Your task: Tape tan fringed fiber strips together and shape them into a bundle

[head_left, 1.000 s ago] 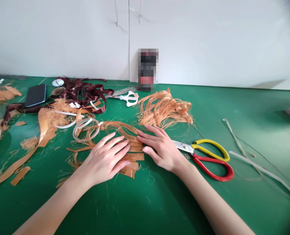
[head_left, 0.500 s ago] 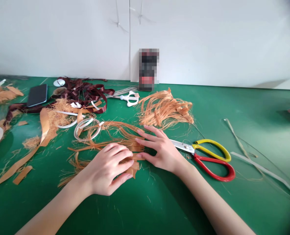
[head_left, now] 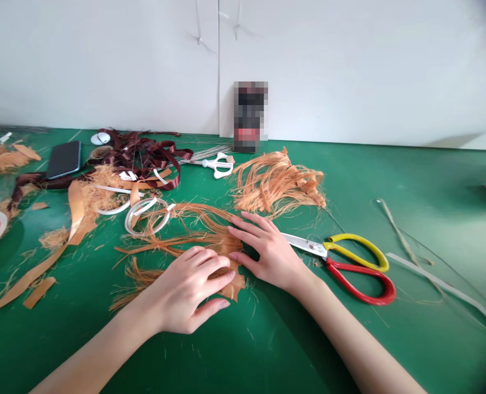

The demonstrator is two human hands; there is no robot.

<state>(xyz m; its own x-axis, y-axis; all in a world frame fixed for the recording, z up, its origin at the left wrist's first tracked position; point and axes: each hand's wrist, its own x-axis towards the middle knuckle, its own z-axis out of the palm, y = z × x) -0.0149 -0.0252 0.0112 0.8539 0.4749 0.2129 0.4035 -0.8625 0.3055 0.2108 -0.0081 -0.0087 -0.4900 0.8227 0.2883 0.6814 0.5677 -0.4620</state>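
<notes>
Orange ribbon [head_left: 235, 287] lies under both hands near the middle of the green tabletop [head_left: 432, 191], its near end a flat, smooth tab and its far part split into long wiry threads fanning left and away. From the head view, the left hand [head_left: 189, 290] curls narrowly over the tab, though whether it truly grips cannot be told; the right hand [head_left: 267, 251] lies spread wide, touching the ribbon's far edge. Much of the ribbon looks already pulled apart: a stringy heap of fibres [head_left: 278, 186] sits farther off, and a fluffy tangle [head_left: 103, 197] lies to the left. Flat orange strips [head_left: 38, 290] at near left look whole, so some work appears left. Beyond them, glossy dark red ribbon [head_left: 152, 158] curls in loops beside a black phone [head_left: 63, 159], with white plastic rings [head_left: 146, 216] nearer the hands. Large scissors [head_left: 329, 257] with red and yellow handles lie just right of the right hand, steel blades pointing toward it; small white-handled scissors [head_left: 218, 166] lie at the far edge.
</notes>
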